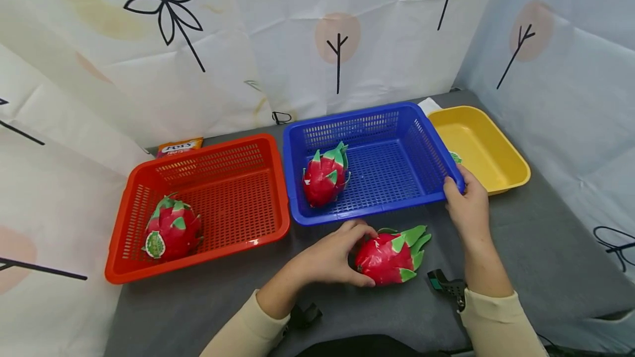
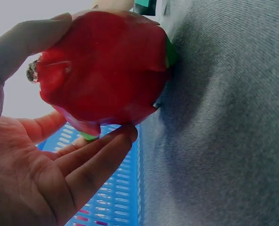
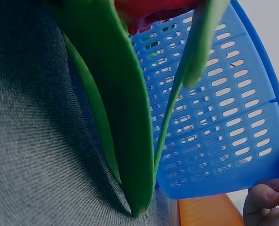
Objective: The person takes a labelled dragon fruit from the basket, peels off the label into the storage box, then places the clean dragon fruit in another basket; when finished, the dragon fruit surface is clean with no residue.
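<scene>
Looking from your head: your left hand (image 1: 334,255) curves round a red dragon fruit (image 1: 389,258), just in front of the blue basket (image 1: 392,167); your right hand (image 1: 469,203) pinches that basket's near right corner.
Left wrist: your thumb (image 2: 31,40) and fingers (image 2: 99,162), spread wide, touch two sides of the fruit.
Right wrist: your fingers hold the blue corner; the fruit's green leaves (image 3: 130,117) are close.

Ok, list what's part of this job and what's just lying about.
Likely the job:
front dragon fruit
blue basket
blue basket's dragon fruit
red basket
red basket's dragon fruit

Likely just lying about:
yellow tray
snack packet
</scene>
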A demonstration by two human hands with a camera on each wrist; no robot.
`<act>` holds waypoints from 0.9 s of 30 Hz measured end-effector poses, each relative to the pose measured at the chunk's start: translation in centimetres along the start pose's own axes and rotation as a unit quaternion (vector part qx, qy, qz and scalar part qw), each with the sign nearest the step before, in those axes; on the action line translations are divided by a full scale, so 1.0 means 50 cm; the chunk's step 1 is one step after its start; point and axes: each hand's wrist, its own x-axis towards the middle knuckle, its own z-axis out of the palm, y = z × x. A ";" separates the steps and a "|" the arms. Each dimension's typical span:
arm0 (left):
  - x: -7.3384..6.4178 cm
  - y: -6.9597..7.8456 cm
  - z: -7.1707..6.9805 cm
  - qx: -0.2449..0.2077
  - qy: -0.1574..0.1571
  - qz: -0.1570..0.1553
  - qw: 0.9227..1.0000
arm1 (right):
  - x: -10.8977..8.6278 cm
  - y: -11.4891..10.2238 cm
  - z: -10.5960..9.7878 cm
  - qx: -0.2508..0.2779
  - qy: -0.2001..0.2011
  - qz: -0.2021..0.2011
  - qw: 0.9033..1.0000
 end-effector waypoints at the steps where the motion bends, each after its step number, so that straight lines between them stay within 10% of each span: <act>1: 0.001 -0.002 0.001 -0.001 -0.004 0.003 1.000 | 0.000 0.001 0.000 0.001 0.000 0.000 1.000; 14: 0.009 -0.015 0.014 -0.017 -0.035 0.058 0.998 | -0.001 0.001 -0.001 0.000 -0.003 -0.005 1.000; 27: -0.056 0.043 -0.066 -0.134 -0.060 0.135 0.980 | 0.003 0.002 -0.013 -0.042 -0.031 -0.049 0.997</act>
